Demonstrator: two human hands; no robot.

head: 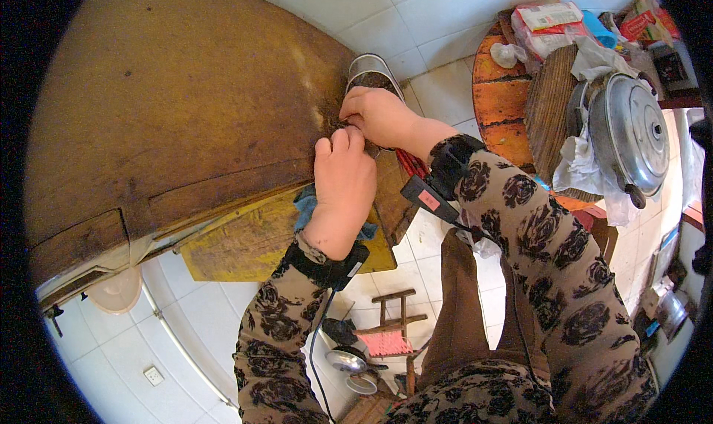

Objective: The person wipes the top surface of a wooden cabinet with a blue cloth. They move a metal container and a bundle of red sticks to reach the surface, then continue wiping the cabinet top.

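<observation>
My left hand (346,173) and my right hand (381,114) meet at the corner of a large, worn brown wooden surface (195,89). Their fingertips are bent together, and whatever lies between them is hidden. Just beyond my right hand stands a shiny metal container (370,64) with a rounded rim and dark contents. Red strands or cords (411,163) show below my right wrist. A blue cloth (304,205) lies partly behind my left hand and wrist. Lower down, a yellow-stained wooden panel (239,243) juts out under the brown surface.
At right, an orange round wooden table (504,112) bears a lidded metal pot (632,134), a round wooden board (548,123) and plastic-wrapped packages (551,25). A small seat with pink webbing (384,343) stands on the tiled floor near pans (346,361). Cables run from my wrist bands.
</observation>
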